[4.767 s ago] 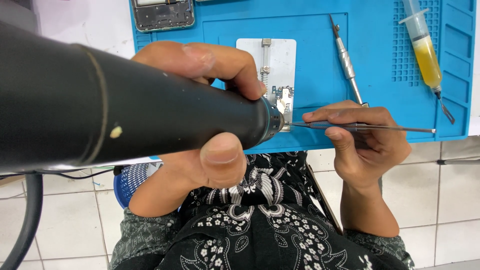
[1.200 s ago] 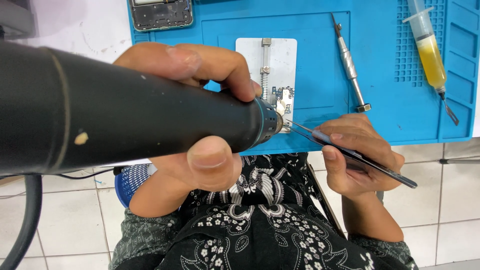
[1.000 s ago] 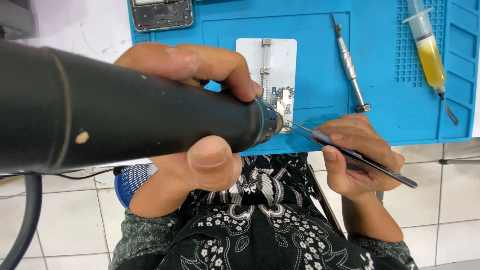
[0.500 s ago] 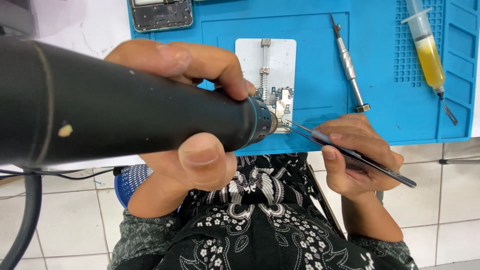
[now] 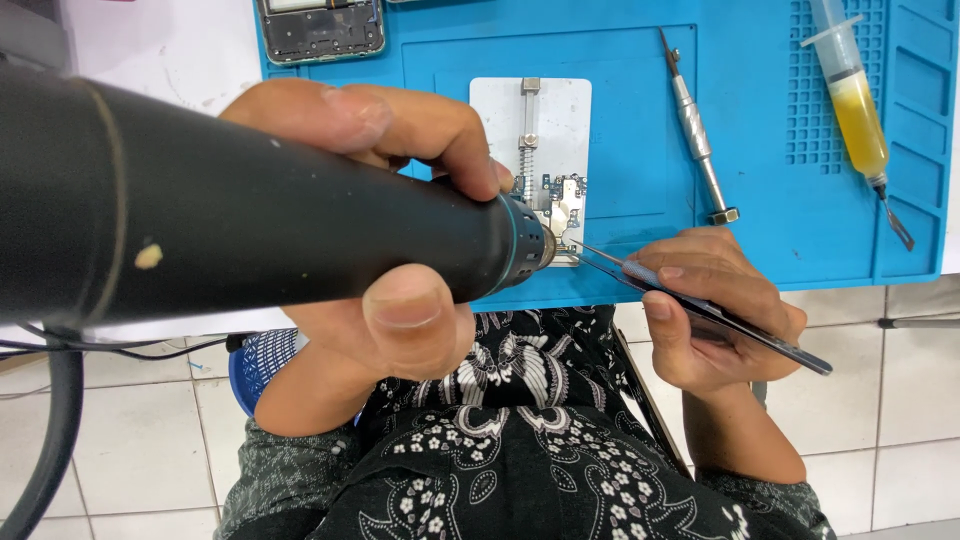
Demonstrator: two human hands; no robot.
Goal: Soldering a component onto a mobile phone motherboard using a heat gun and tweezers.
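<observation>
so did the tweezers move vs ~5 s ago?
Yes. The tweezers in the right hand swung: their rear end dropped from level over the blue mat to below its near edge; tips stay by the circuit board.

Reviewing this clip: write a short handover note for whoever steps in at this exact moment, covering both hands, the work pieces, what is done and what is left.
Left hand: wrapped around the big black hot-air gun, nozzle aimed at the small circuit board.
Right hand: pinching slim metal tweezers, tips at the board's lower edge.
The board sits clamped in the white metal holder plate on the blue silicone work mat. The silver precision screwdriver and yellow-filled syringe lie unused on the mat.
Done: board fixed in place.
Left: nothing lifted off the board yet.
</observation>
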